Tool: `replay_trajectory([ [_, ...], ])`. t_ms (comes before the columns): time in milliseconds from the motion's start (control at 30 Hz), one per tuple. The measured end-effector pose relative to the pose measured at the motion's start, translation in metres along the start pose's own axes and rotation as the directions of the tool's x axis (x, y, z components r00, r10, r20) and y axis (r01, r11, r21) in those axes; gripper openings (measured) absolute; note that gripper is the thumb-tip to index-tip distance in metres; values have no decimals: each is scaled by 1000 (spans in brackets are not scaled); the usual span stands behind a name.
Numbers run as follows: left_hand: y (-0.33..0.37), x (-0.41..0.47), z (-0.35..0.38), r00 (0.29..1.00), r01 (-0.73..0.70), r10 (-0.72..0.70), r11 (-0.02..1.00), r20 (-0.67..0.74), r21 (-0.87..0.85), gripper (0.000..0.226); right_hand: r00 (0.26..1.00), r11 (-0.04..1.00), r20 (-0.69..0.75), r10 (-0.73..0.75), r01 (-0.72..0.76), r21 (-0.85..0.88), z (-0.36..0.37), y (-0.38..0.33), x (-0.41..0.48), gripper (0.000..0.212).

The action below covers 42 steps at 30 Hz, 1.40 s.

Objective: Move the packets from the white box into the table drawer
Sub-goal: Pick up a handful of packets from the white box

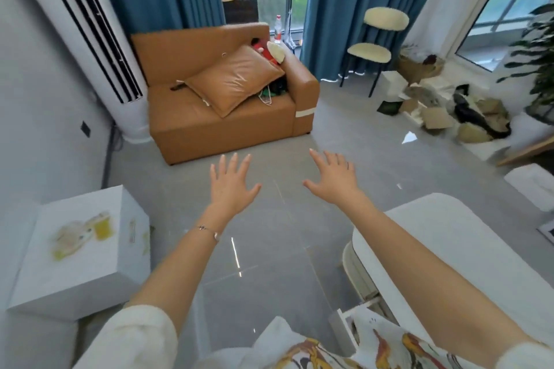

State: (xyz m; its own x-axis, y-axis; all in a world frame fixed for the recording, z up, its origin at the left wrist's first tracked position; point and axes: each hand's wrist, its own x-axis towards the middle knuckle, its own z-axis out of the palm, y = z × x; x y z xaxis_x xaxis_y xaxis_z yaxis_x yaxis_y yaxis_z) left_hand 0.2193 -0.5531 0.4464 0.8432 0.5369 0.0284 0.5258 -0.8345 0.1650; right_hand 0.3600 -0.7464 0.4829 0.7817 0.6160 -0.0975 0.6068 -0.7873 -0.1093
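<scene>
A closed white box [81, 252] with a yellow-green printed picture on its lid stands on the floor at the lower left. A white table [467, 246] with rounded corners sits at the lower right, and its drawer [344, 325] is pulled open below my right forearm, with colourful packets [386, 341] showing in it. My left hand [232, 183] and my right hand [334, 177] are stretched out over the grey floor between box and table, palms down, fingers spread, holding nothing.
An orange sofa [221, 99] with a cushion stands ahead. A tall white air conditioner [90, 39] is at the left wall. A stool [371, 52] and a pile of boxes and bags [449, 114] lie at the right. Another white box [532, 186] sits beyond the table.
</scene>
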Motion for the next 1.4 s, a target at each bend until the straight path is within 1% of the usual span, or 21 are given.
replay_trajectory([
  [167, -85, 15, -12, 991, 137, -137, 990, 1, 9, 73, 990, 990, 7, -138, 138, 11, 13, -78, 66, 81],
  [300, -146, 11, -16, 973, 232, -232, 973, 0, 3, 74, 968, 970, 58, -242, 242, 4, 30, -136, 106, 81],
  [367, -174, 9, -17, 959, 284, -284, 959, 3, 26, 75, 952, 955, 73, -296, 297, 2, 38, -166, 123, 81],
  [567, -235, 11, -12, 886, 461, -464, 881, -2, 104, 78, 872, 879, 122, -474, 476, 14, 60, -244, 173, 82],
  [733, -259, 37, -11, 837, 546, -545, 831, -41, 105, 75, 777, 786, 143, -613, 618, 11, 65, -285, 223, 82],
  [800, -264, 54, -13, 804, 594, -592, 799, -48, 96, 74, 738, 746, 156, -657, 666, -5, 63, -298, 249, 83],
  [967, -276, 98, -14, 723, 689, -691, 718, -14, 95, 74, 634, 640, 170, -754, 768, -25, 50, -334, 309, 82],
  [1033, -284, 112, -14, 687, 727, -727, 685, -24, 49, 74, 588, 594, 178, -789, 804, -25, 44, -350, 329, 82],
  [1167, -294, 122, -4, 582, 809, -809, 587, -89, -42, 81, 504, 512, 201, -840, 859, -15, 46, -385, 365, 81],
  [1267, -301, 111, 9, 509, 859, -860, 510, -33, -40, 88, 435, 455, 278, -856, 891, 7, 58, -412, 372, 81],
  [1333, -311, 102, 11, 451, 892, -892, 451, -10, -16, 96, 374, 399, 325, -869, 917, 12, 67, -431, 370, 81],
  [1400, -323, 93, 11, 396, 918, -918, 396, -3, -9, 99, 316, 341, 351, -881, 940, 9, 76, -453, 368, 82],
])
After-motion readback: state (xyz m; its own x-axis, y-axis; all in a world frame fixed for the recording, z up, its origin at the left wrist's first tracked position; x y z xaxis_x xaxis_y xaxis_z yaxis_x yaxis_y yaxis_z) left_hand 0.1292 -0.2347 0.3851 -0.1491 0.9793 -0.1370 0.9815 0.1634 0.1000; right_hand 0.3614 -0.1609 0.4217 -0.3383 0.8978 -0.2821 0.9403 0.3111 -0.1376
